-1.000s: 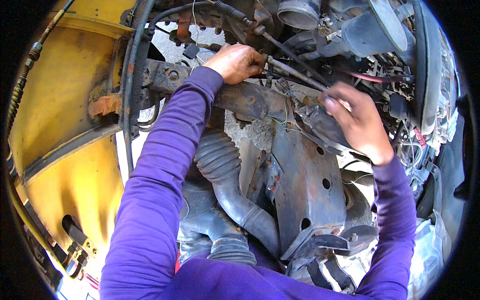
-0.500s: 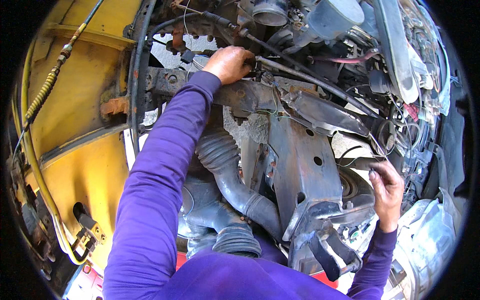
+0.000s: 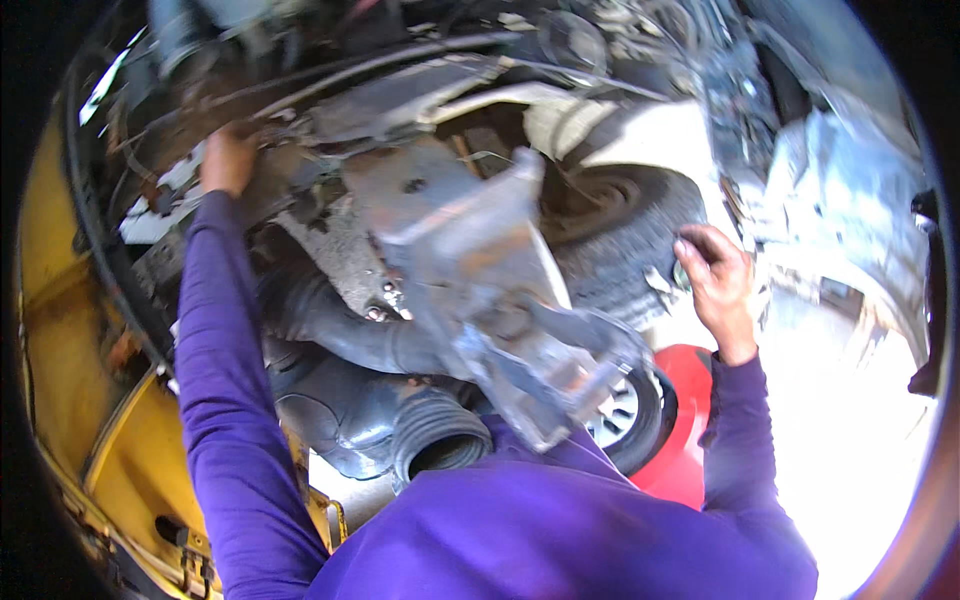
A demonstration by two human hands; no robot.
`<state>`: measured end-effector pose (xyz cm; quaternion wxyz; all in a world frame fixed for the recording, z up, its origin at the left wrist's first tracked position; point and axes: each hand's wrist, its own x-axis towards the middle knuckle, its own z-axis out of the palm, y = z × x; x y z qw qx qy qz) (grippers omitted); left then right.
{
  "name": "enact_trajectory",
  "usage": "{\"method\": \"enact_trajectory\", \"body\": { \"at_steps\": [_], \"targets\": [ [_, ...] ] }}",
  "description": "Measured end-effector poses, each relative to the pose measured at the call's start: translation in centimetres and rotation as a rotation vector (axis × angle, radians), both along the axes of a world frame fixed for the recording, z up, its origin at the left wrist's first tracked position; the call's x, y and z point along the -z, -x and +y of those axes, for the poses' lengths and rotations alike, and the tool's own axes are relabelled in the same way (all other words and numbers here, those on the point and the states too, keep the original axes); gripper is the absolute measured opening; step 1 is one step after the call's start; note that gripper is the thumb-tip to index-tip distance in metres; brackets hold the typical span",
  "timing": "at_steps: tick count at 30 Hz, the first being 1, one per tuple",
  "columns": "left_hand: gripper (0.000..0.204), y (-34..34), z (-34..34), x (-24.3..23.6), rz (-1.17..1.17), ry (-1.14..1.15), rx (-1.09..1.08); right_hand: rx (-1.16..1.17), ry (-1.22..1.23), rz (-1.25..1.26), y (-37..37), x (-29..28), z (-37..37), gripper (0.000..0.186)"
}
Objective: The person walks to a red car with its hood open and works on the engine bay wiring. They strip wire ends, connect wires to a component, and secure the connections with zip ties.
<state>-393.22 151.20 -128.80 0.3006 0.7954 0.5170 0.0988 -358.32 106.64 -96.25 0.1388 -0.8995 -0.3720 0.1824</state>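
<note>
The left hand (image 3: pixel 230 162) sits far left by a long cable (image 3: pixel 390 61), its grip too blurred to tell. Right, near the tyre (image 3: pixel 640 255), the right hand (image 3: pixel 716 268) curls, any pinch unclear. Cable handling seems underway, calling next for steadiness.

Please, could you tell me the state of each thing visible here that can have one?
Left hand: blurred, over the dark parts; grip unclear.
Right hand: raised, fingers curled; whether its grip holds anything is unclear.
Sleeves: down to the wrists.
Ribbed hose: near end open, unconnected.
Bracket: rust-stained.
Big tyre: partly hidden by the bracket.
Small wheel: tyre fitted on its rim.
</note>
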Motion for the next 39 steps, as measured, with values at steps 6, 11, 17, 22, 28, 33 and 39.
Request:
{"method": "enact_trajectory", "body": {
  "at_steps": [6, 11, 17, 22, 28, 33, 39],
  "targets": [
    [0.037, -0.2, 2.1, 3.1, 0.094, -0.161, 0.092, 0.277, -0.129, -0.162, -3.3, 1.9, -11.4, 0.017],
    [0.041, 0.6, 3.0, 3.9, 0.099, -0.166, 0.135, 0.437, 0.031, -0.129, -3.7, 5.1, -16.5, 0.016],
    [0.039, 1.6, 4.2, 4.6, -0.028, -0.042, 0.176, 0.382, -0.009, -0.204, -4.8, 9.7, -18.8, 0.019],
    [0.036, 4.5, 6.3, 6.0, -0.148, 0.019, 0.192, 0.107, 0.053, -0.349, -5.2, 11.0, -16.4, 0.016],
    [0.040, 3.6, 3.7, 3.3, -0.266, 0.256, 0.128, -0.065, 0.229, -0.459, -5.5, 10.8, -16.1, 0.023],
    [0.046, 0.6, 0.9, 0.4, 0.078, 0.069, -0.006, -0.151, 0.366, -0.420, -6.1, 11.3, -18.3, 0.039],
    [0.033, -2.1, -1.0, -2.5, -0.117, 0.195, 0.013, -0.096, 0.304, -0.349, -5.6, 7.0, -14.0, 0.029]
  ]
}}
